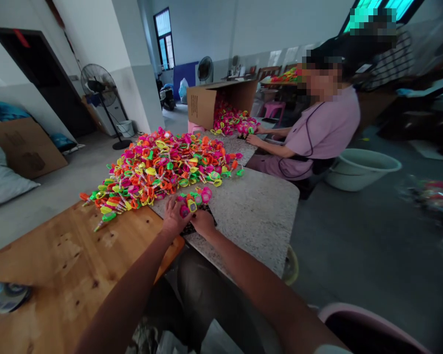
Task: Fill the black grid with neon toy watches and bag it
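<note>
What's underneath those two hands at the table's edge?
A black, patterned thing on the speckled table shows below the left hand and right hand, with bright toy watches beside them. Hands and watches cover much of it, hiding its full shape.

Walls: bluish white above, a grey band [138,88] below; a thick pillar [127,34] juts out on the left.
Floor: bare, dull grey [325,255], like concrete.
Door: dark, at far left [37,83], a red strip [21,38] along its top.
Windows: a barred, black-framed one [164,42] at the back; another [401,10], glowing teal, high on the right.
Tables: knotty wood [59,255] beside speckled grey stone [258,201].
Seating: a pink stool [275,109] over there, wooden chair [268,73] behind.
Fans: one on a stand [96,83], another farther back [205,69].
Light: dim, cool.
</note>
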Demonstrator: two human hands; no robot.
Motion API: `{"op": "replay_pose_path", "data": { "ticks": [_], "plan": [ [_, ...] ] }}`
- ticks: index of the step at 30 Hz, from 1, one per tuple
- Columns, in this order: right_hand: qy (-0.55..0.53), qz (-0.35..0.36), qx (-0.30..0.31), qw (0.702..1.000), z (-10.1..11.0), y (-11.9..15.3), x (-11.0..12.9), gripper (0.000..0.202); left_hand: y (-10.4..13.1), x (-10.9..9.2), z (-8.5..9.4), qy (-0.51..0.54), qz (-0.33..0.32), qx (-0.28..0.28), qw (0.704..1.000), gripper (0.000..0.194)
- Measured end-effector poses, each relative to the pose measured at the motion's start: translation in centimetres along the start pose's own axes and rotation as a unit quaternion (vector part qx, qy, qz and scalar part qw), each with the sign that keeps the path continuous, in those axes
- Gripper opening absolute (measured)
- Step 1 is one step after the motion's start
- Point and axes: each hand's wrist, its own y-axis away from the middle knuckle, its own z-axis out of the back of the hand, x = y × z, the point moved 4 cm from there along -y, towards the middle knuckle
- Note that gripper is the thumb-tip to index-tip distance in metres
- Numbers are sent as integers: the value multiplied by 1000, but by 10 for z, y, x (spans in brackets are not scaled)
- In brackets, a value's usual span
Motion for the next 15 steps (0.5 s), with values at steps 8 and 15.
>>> {"op": "replay_pose_path", "data": {
  "ticks": [8, 15],
  "plan": [
    [49, 18, 18, 998, 6, 1, 7, 30, -1, -1, -1, 20, 11, -17, 1000, 34],
    [47, 71, 47, 995, 13, -6, 7, 32, 1, 1, -1, 24, 2, -10, 1000, 32]
  ]
}}
